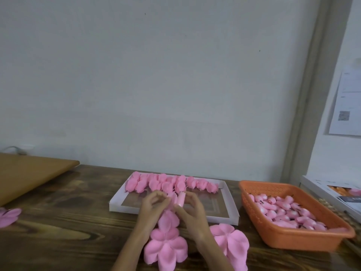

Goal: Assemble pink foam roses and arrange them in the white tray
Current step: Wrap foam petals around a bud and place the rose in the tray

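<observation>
The pale wall [156, 75] filled most of what we saw, with a printed sheet [347, 106] stuck up on its far right. Below it ran the dark wooden surface [68, 222], and a lighter wooden board [29, 173] lay over its far left corner.

The white tray [125, 209] sat in the middle of the surface, against the wall. To its right, just beside it, stood the orange basket [304, 243]. A row of finished pink roses [172, 182] lined the far edge of the tray, side by side, and the rest of the tray floor was bare. In the basket we saw a heap of small pink buds [289, 212].

In front of the tray a petal strip [166, 241] lay on the surface and rose up between our two hands. A second pile of petals [232, 243] lay to the right of it, and a few more petals [7, 216] showed at the left edge of the view.

Both hands were raised over the near rim of the tray, close together. Our left hand [152, 206] had its fingers curled, pinching the top of the petal strip. Our right hand [192, 210] gripped the rolled bud [180, 199] at its fingertips, upright, between the two hands. The grip details were blurred.
</observation>
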{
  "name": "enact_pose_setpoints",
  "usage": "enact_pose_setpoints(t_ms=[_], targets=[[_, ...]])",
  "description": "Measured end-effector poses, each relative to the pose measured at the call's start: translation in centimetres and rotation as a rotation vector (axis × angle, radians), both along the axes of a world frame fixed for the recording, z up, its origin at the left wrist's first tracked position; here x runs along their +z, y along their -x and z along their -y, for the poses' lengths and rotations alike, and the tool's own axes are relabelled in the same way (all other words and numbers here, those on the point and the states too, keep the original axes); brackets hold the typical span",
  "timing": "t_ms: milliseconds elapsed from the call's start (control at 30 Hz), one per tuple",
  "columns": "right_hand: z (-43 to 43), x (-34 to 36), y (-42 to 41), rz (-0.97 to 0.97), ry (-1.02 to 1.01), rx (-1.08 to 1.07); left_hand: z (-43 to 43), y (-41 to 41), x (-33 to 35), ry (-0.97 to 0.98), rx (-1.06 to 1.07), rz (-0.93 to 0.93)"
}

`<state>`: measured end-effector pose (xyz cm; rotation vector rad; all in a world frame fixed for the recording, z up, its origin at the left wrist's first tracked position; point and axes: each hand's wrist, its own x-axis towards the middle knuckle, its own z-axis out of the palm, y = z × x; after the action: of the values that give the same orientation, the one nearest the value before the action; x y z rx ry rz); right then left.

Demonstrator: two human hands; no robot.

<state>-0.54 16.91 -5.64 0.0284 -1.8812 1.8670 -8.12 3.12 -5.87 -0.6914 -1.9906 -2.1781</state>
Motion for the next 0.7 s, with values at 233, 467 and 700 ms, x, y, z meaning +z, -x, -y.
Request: enact_pose_setpoints(t_ms=[233, 467, 700], targets=[[-0.31, 0.36, -0.77, -0.038, 0.008, -0.001, 0.03, -0.82, 0.18, -0.045, -0.005, -0.019], [-0.1, 0.79, -0.99, -0.093, 0.072, 0.052, -0.07, -0.55, 0.15, -0.048, -0.014, -0.033], [0.33, 0.66, -1.04, -0.143, 0.056, 0.051, -0.08, -0.37, -0.3, -0.04, -0.016, 0.022]])
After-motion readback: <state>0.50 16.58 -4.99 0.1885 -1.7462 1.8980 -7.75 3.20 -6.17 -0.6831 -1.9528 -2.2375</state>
